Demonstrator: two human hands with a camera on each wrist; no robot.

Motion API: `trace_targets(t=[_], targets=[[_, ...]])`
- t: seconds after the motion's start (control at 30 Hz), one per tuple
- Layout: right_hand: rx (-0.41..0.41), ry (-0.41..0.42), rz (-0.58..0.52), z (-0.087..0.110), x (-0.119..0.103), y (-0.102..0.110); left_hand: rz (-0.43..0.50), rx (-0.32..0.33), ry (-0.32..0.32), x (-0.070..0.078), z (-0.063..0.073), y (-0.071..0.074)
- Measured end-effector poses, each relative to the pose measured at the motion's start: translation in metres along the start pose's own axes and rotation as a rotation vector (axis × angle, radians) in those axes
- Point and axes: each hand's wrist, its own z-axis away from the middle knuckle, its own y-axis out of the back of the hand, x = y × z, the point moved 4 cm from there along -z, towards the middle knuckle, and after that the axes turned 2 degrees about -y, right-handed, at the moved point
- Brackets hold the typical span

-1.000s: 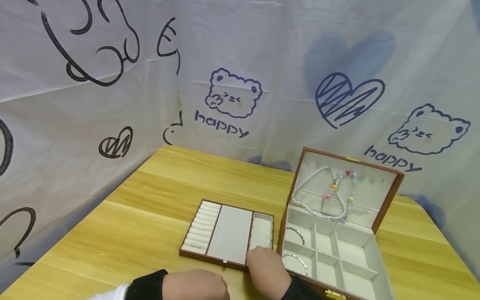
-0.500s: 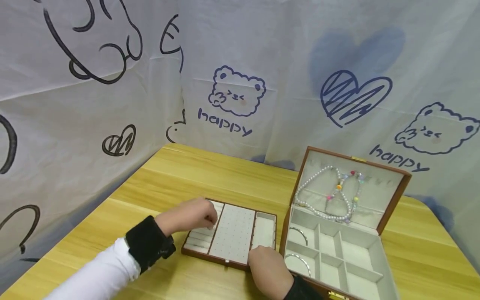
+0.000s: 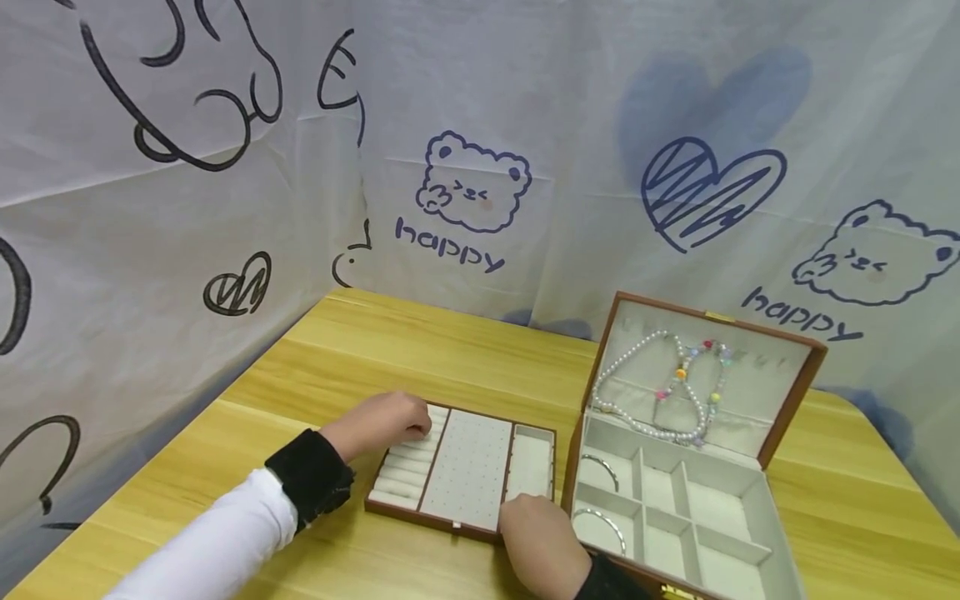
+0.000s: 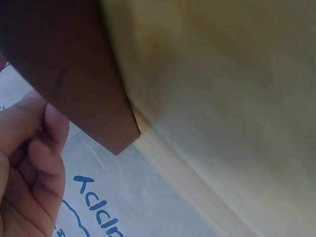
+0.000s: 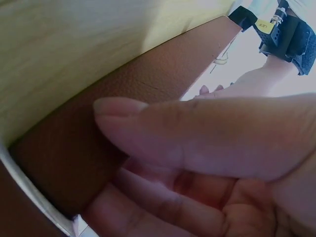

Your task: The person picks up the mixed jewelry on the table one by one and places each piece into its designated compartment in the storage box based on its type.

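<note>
A shallow brown jewelry tray (image 3: 467, 471) lies on the table, with white ring rolls on its left, a dotted pale panel in the middle and a narrow compartment on its right. My left hand (image 3: 382, 423) is over the far end of the ring rolls, fingers curled. In the left wrist view its thumb and fingertips (image 4: 58, 116) meet beside the tray's brown side (image 4: 84, 94); whether anything small is between them is hidden. My right hand (image 3: 542, 537) grips the tray's near right corner, its thumb (image 5: 123, 116) against the brown outer side.
Close on the right stands an open jewelry box (image 3: 813, 375) with divided compartments. A pearl necklace (image 3: 626, 362) and a colored bead string (image 3: 681, 374) hang inside its lid. Two silver bangles, one nearer (image 3: 611, 525) and one farther (image 3: 609, 468), sit in left compartments. Printed cloth surrounds the table (image 3: 285, 400).
My left hand has risen from the table's near edge to the ring rolls, then shifted slightly toward their far end. My right hand has stayed on the tray's corner.
</note>
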Motion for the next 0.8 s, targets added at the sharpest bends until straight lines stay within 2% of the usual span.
trace_targets(t=[0.13, 0.3, 0.4, 0.57, 0.63, 0.67, 0.73, 0.8], targets=[[-0.016, -0.006, -0.002, 0.000, 0.000, 0.000, -0.005, -0.054, -0.010, 0.002, 0.000, 0.001], [-0.028, 0.003, 0.002, 0.000, -0.002, -0.001, 0.009, -0.122, 0.040, 0.006, 0.004, 0.001], [-0.040, 0.008, 0.004, 0.001, 0.000, -0.002, -0.026, -0.104, 0.079, 0.010, 0.004, 0.000], [-0.033, 0.018, 0.023, -0.001, 0.000, -0.002, -0.092, -0.015, 0.139, 0.011, 0.004, 0.001], [-0.031, 0.009, 0.030, -0.001, 0.001, -0.002, -0.097, 0.001, 0.188, 0.010, 0.006, 0.003], [-0.033, 0.005, 0.032, -0.001, 0.001, -0.003, -0.077, -0.005, 0.241, 0.009, 0.007, 0.005], [-0.041, 0.001, 0.029, -0.001, 0.001, -0.003, -0.037, -0.051, 0.353, 0.006, 0.012, 0.007], [-0.055, 0.001, 0.010, 0.001, 0.003, -0.003, 0.062, -0.137, 0.479, 0.005, 0.018, 0.007]])
